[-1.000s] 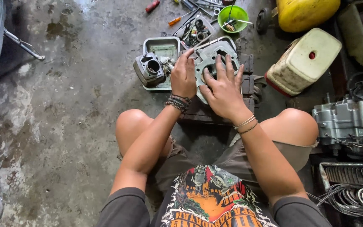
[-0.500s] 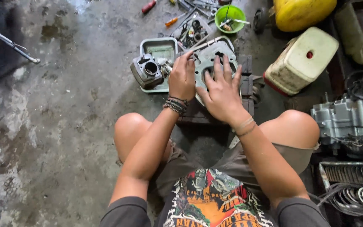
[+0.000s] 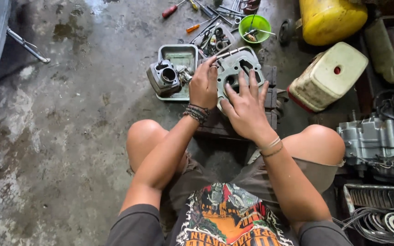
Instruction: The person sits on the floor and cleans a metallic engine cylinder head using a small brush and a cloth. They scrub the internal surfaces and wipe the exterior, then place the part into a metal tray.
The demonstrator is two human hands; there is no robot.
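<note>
Hands are pressing on a grey cylinder head point(image 3: 240, 68) lying on the floor: right hand point(image 3: 247, 109) spreading flat over it, left hand point(image 3: 204, 84) curling fingertips at its left edge.

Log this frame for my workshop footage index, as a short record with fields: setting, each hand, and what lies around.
setting: person seated on a stained concrete floor
left hand: left hand on the edge of a grey metal engine cover
right hand: right hand spread flat on the same cover
beside: engine cylinder in a metal tray
beyond: green bowl, screwdrivers, yellow container
</note>
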